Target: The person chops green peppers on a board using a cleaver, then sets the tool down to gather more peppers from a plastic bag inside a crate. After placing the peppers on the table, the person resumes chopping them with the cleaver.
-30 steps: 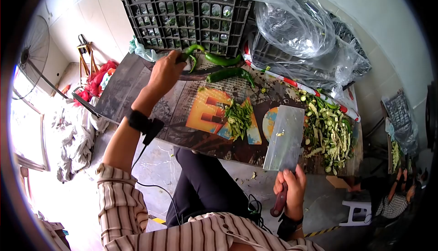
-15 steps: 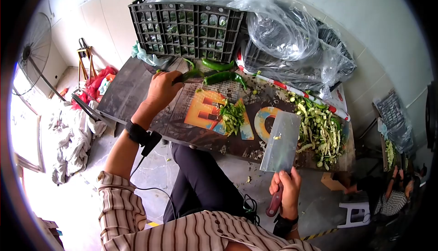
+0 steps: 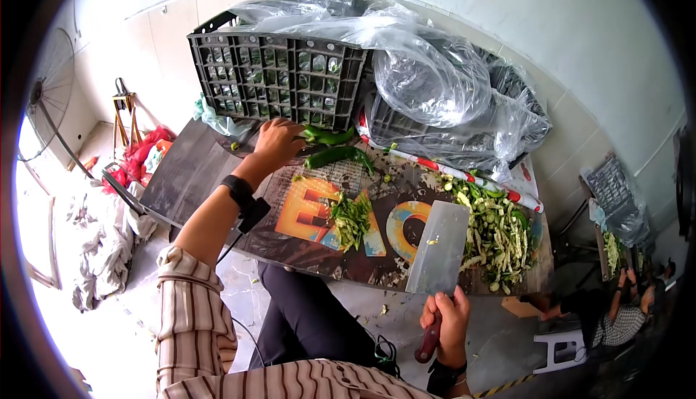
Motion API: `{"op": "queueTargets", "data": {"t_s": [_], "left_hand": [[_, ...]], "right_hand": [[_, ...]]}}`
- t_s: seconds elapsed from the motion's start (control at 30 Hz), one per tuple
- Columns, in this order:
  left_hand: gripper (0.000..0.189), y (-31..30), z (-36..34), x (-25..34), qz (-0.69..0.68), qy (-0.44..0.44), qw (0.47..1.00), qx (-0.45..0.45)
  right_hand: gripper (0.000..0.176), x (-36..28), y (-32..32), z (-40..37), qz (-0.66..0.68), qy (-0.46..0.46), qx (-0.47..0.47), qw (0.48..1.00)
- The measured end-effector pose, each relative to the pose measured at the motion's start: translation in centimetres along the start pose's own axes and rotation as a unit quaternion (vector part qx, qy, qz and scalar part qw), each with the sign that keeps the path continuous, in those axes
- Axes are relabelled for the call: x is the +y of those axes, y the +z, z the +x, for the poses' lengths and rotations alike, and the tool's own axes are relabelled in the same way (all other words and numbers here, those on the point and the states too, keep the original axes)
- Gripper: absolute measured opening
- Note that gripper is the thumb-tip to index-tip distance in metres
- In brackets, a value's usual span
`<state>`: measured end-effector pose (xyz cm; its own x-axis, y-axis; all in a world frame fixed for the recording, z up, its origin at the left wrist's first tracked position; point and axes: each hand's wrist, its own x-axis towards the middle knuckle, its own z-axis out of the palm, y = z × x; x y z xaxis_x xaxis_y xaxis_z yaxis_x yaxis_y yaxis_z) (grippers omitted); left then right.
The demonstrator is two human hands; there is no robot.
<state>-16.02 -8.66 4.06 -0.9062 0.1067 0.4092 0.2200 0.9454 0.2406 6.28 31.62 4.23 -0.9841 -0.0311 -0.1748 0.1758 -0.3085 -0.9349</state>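
Observation:
My left hand [image 3: 278,142] is at the back of the table beside the black crate, its fingers at the end of a green pepper [image 3: 328,136]; whether they grip it is unclear. A second green pepper [image 3: 339,157] lies just in front. My right hand [image 3: 448,321] is closed around the handle of a cleaver [image 3: 440,248], whose wide blade points up and away over the table's front edge. A small pile of cut green pepper [image 3: 351,219] lies mid-table, and a larger heap of slices [image 3: 499,236] sits to the right of the blade.
The black crate [image 3: 279,76] stands at the table's back, with a plastic-covered crate [image 3: 435,94] to its right. A red-and-white edged strip [image 3: 464,174] runs before it. A fan [image 3: 38,93] is at far left. Another person [image 3: 622,323] and a white stool [image 3: 560,352] are at right.
The view has shifted, with the table lower in it. My left hand has moved closer to the crate and the rear pepper. My right hand still holds the cleaver.

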Motion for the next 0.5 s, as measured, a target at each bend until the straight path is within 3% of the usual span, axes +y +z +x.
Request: {"op": "queueTargets", "data": {"t_s": [0.1, 0.23, 0.37, 0.5], "left_hand": [[0.038, 1.7, 1.8, 0.9, 0.011, 0.047, 0.999, 0.014], [0.04, 2.9, 3.4, 2.6, 0.074, 0.044, 0.996, -0.032], [0.029, 4.8, 4.3, 2.2, 0.111, 0.023, 0.992, -0.05], [0.028, 4.5, 3.1, 2.3, 0.026, 0.055, 0.998, 0.033]], "right_hand": [[0.008, -0.1, 0.1, 0.3, 0.005, 0.009, 0.008, 1.0], [0.008, -0.3, 0.6, 0.5, -0.01, 0.017, 0.024, 1.0], [0.012, -0.2, 0.4, 0.7, -0.018, 0.024, 0.01, 1.0], [0.012, -0.1, 0.2, 0.6, -0.012, 0.026, 0.009, 1.0]]}}
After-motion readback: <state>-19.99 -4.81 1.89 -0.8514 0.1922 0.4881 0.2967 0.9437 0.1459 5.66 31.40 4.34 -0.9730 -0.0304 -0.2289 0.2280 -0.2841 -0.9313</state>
